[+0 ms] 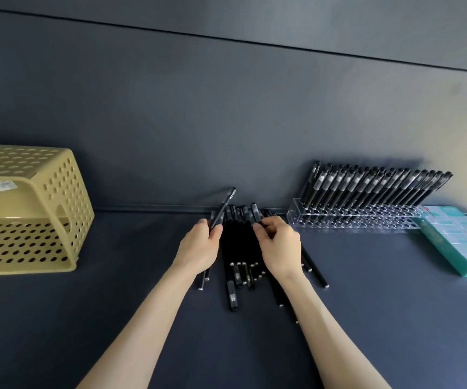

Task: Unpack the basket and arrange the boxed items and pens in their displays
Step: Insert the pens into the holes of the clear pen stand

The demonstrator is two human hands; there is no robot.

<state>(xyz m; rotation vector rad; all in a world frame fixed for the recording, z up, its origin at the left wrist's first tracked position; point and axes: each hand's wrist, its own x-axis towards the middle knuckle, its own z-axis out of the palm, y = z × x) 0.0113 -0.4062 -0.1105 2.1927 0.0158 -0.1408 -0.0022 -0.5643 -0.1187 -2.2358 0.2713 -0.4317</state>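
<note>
Dark blue-grey tabletop (86, 318) against a plain wall (226, 113) of matching colour.

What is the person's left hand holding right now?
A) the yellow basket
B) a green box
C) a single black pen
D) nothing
C: the left hand pinches one black pen, tilted up above the pile of pens; the basket sits apart at the far left.

Both forearms are bare from elbow to wrist, and the left hand (198, 248) and right hand (280, 248) are likewise uncovered.
</note>
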